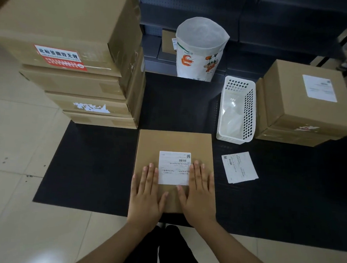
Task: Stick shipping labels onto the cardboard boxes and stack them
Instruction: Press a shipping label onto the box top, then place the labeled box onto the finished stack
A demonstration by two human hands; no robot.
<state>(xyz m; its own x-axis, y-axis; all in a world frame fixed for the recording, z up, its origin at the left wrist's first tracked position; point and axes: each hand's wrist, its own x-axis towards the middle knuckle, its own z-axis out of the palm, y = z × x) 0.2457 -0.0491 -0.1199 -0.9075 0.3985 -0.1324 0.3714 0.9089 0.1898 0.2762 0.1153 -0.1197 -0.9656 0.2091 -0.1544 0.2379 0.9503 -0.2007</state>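
Hands are both flat on the cardboard box sitting in the lower middle of the frame, on a black mat over a tiled floor. The left hand has its fingers straight and spread, palm down on the box top just left of the shipping label, not gripping anything. The right hand is the same deal, fingers straight, pressing down with its inner fingers touching the right edge of the label. Label looks stuck around the centre of the box lid, printed side up with a barcode and a QR code near its top. To the right of the box, lying loose on the mat, there's a small pile of spare labels, a bit tilted. Above that, a white plastic basket with clear plastic stuff inside, can't tell what exactly. Far right of the frame has a labelled stack of boxes, top one with a white label on its lid. Upper left is a tall stack of unlabelled-looking boxes, the top one with a red and white sticker on its side. Top centre, a white woven sack with a shrimp print stands open against dark shelving.
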